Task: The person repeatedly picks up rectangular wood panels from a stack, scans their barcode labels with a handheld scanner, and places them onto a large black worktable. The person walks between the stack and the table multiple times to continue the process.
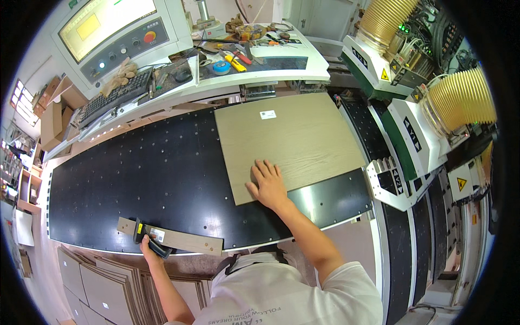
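Note:
My right hand [268, 183] rests palm down, fingers spread, on the near left part of a large wood-grain panel [300, 134]. A white printed label [267, 114] sticks near the panel's far edge. In my left hand [149, 246] is a black handheld barcode scanner [156, 245], held over a narrow wooden strip [191, 240]. That strip lies along the near edge of the black worktable [162, 174] and bears a label [157, 234] beside the scanner head. Small holes show at both of its ends.
Machine heads with yellow hoses [459, 97] stand at the right, near a white bracket [394, 185]. Beyond the table are a control screen [105, 24], a keyboard [115, 97], and a shelf with a yellow utility knife [235, 63] and blue tape measure [221, 67]. Stacked panels [107, 288] lean below left.

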Demonstrator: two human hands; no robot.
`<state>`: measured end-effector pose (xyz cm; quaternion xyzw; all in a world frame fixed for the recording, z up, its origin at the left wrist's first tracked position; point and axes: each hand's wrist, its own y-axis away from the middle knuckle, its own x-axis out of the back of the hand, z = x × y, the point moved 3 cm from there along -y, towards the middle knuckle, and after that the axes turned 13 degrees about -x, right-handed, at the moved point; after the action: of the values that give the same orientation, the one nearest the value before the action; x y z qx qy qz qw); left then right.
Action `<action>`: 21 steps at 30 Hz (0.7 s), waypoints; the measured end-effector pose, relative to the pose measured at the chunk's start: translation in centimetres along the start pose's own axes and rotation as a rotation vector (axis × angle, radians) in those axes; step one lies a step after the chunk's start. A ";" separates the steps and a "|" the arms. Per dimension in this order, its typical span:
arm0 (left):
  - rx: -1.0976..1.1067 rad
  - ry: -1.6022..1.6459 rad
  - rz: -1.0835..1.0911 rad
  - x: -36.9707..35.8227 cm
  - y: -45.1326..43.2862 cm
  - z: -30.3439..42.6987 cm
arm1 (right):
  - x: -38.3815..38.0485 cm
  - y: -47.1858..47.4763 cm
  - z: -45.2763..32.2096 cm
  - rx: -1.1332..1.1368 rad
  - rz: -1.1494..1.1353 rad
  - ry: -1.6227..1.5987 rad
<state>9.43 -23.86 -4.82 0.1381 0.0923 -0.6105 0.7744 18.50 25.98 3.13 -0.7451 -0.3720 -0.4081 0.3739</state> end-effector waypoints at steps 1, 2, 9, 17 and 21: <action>-0.005 -0.016 -0.016 0.6 -0.6 -0.4 | -0.5 -1.2 0.5 -0.045 0.034 0.018; -0.018 0.000 -0.009 1.1 -1.2 -0.9 | -0.5 -2.3 1.4 -0.079 0.099 0.004; 0.009 -0.008 0.033 0.8 0.2 -0.3 | 1.5 -6.5 9.0 -0.130 0.253 -0.036; 0.036 0.003 0.010 -1.5 -0.7 0.0 | 3.5 -6.3 11.5 -0.162 0.315 -0.035; 0.095 -0.020 0.071 -2.0 -1.3 1.0 | 2.9 -6.9 10.7 -0.138 0.304 -0.075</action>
<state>7.69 -22.65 -3.44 0.1715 0.0506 -0.5879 0.7889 17.28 38.99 3.34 -0.8315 -0.2398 -0.3433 0.3652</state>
